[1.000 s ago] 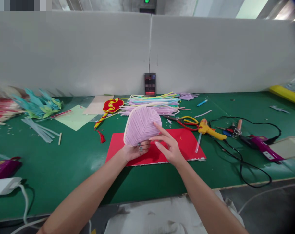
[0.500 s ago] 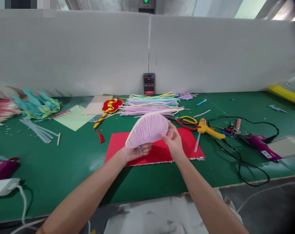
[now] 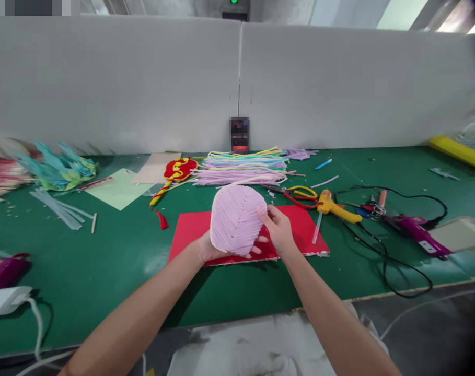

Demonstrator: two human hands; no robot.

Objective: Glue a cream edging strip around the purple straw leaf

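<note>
A rounded lilac pipe-cleaner panel [image 3: 237, 216], with slanting rows and a cream edge, is held above a red board [image 3: 190, 230]. Behind and below the panel, my left hand [image 3: 209, 249] supports it from underneath; the fingers stretch out past its lower right edge and the thumb is hidden. At the right edge, my right hand [image 3: 278, 228] pinches the panel between thumb and fingers. From the panel's top, a cream strip [image 3: 241, 183] runs off to the right. Just beyond lies a pile of lilac, blue and yellow pipe cleaners [image 3: 245, 169].
Red-handled pliers [image 3: 290, 196], a yellow glue gun [image 3: 337, 208] and a purple tool [image 3: 423, 235] with a black cord lie at right. At left are a red and yellow fan [image 3: 180, 168], green paper [image 3: 119, 190] and glue sticks [image 3: 60, 209]. A phone [image 3: 239, 134] leans on the partition.
The lilac panel has turned from a steep tilt to face me more fully. My left hand's curled fingers have straightened beneath it. My right hand stays at its right edge.
</note>
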